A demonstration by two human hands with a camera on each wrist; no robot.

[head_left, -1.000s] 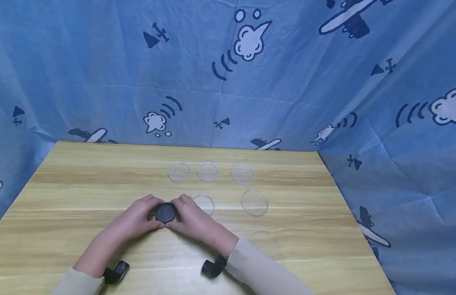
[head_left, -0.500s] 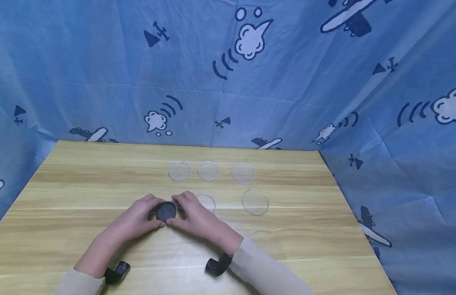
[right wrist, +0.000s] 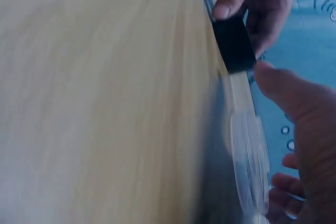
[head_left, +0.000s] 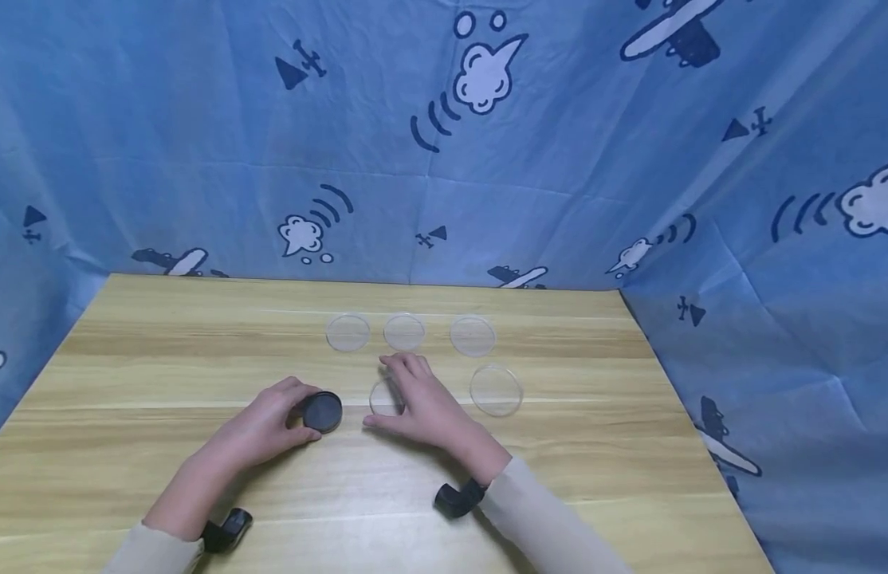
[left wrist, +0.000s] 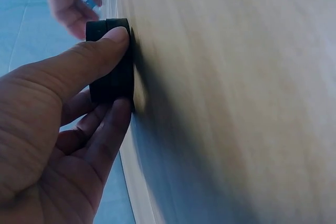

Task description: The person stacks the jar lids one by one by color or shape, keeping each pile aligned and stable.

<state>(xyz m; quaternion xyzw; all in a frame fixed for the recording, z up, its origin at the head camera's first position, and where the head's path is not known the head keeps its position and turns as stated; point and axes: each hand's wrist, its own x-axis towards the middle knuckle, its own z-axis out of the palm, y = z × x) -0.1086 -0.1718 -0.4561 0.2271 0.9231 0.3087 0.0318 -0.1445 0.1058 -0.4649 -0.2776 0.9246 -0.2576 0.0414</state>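
My left hand [head_left: 275, 422] grips a short black round container [head_left: 322, 412] by its side on the wooden table. In the left wrist view a seam runs round the black container [left wrist: 111, 61], with the thumb on one side and fingers on the other. My right hand [head_left: 433, 410] is apart from it, fingers and thumb spread about a clear petri dish [head_left: 383, 399] that it partly covers. In the right wrist view this clear dish [right wrist: 248, 161] lies beside the fingers; whether they touch it I cannot tell.
Three clear dishes stand in a back row: left dish [head_left: 347, 332], middle dish [head_left: 404, 332], right dish [head_left: 473, 336]. A larger clear dish [head_left: 496, 391] lies right of my right hand. Blue printed cloth [head_left: 387, 159] hangs behind the wooden table [head_left: 595, 446].
My right hand has let go of the black container and moved right to the nearest clear dish. The left hand and the container have stayed in place.
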